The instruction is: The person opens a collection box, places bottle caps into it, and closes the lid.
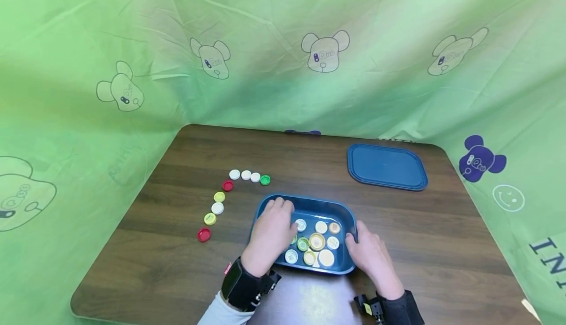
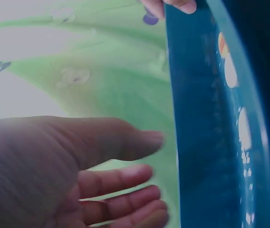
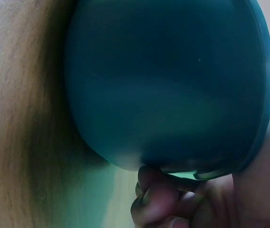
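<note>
Left hand: the left hand (image 1: 271, 226) hung over the left part of the tray, thumb and fingers apart, with no cap showing between them.
Right hand: the right hand (image 1: 370, 251) was clamped on the tray's right rim, thumb on the inside, fingers outside.
Tray: the blue tray (image 1: 316, 200) sat near the middle of the surface (image 1: 168, 261), between the 2 hands; whether its base was fully down could not be told.
Loose caps: white, green and yellowish caps (image 1: 326, 257) lay close together inside the tray, some partly hidden by the left arm.
Laid caps: 9 caps (image 1: 217, 208) (4 white, 2 red, 2 yellow, 1 green) formed a bent line left of the tray.
Lid: the blue lid (image 1: 387, 166) lay apart, toward the far right.
Tipping risk: an uneven pull on the right rim could have tilted the tray and slid or spilled its caps.
Line risk: a low left wrist or a leftward tray shift could have knocked the laid caps askew.
Picking risk: crowded caps could have slipped from the fingertips.
</note>
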`<state>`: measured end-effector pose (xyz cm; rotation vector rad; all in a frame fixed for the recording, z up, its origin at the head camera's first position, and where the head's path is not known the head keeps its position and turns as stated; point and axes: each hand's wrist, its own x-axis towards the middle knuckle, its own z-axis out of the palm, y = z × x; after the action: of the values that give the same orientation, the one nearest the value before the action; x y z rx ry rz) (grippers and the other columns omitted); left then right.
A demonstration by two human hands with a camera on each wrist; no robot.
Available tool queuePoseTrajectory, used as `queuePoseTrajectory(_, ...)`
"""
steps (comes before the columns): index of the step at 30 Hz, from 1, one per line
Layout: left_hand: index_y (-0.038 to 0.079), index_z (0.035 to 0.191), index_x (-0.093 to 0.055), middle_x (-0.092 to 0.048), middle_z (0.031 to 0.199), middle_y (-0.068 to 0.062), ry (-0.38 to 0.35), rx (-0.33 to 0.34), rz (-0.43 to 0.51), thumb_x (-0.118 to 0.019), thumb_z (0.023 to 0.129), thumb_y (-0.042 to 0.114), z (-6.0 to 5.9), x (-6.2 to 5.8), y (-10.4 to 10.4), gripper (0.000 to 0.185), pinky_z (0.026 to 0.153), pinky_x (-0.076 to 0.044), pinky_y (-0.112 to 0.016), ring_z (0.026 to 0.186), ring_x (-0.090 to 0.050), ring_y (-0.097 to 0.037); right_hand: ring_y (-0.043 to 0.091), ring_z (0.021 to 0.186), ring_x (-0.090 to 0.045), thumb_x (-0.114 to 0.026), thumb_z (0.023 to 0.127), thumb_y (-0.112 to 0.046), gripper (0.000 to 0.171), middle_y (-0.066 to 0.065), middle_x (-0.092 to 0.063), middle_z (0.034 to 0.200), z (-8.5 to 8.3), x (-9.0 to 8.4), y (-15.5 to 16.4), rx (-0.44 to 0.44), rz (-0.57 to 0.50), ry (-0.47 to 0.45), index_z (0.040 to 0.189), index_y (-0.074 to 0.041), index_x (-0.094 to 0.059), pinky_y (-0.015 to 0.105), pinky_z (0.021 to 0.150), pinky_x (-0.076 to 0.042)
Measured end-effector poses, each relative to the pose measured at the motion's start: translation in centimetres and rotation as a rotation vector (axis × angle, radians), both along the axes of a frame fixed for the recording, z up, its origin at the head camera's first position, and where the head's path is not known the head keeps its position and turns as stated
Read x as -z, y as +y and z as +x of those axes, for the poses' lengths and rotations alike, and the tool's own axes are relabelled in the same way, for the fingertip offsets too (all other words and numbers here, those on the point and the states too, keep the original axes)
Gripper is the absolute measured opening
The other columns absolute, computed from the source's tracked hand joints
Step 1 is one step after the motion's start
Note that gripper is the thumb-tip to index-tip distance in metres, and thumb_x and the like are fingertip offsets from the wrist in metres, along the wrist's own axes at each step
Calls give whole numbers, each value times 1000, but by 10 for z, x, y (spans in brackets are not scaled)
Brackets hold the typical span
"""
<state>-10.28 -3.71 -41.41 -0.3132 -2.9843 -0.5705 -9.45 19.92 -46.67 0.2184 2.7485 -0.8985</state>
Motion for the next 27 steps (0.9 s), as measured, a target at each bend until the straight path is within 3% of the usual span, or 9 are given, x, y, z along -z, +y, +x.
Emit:
queuePoseTrajectory(4, 5, 109, -68, -66, 107, -10, 131, -67, 76, -80, 85, 19, 5, 0, -28, 30, 85, -56, -42, 103, -60, -26, 22, 70, -58, -52, 103, -23, 35, 17, -61, 96, 0, 1, 0, -2, 8, 3, 127, 2, -49, 30, 54, -46)
queuePoseTrajectory(7, 3, 110, -68, -66, 108, -13, 170, -137, 98, -79, 85, 16, 10, 2, -53, 30, 88, -54, -44, 103, -60, -30, 22, 71, -59, -52, 103, -23, 37, 19, -62, 99, 0, 1, -1, -4, 10, 4, 129, 3, -48, 30, 54, -47)
queuePoseTrajectory(15, -5, 114, -63, -63, 109, -21, 87, -305, 115, -75, 86, 13, 24, 19, -112, 35, 87, -51, -50, 103, -56, -38, 22, 72, -58, -51, 103, -22, 35, 19, -62, 100, 0, 0, 0, -5, 25, -5, 128, 3, -49, 31, 55, -46)
queuePoseTrajectory(27, -6, 112, -63, -59, 105, -23, -33, -383, 101, -74, 85, 15, 36, 44, -146, 36, 81, -46, -52, 98, -52, -42, 21, 69, -57, -51, 102, -22, 31, 14, -59, 90, 1, 3, 0, -19, 14, 22, 123, 1, -50, 31, 53, -45)
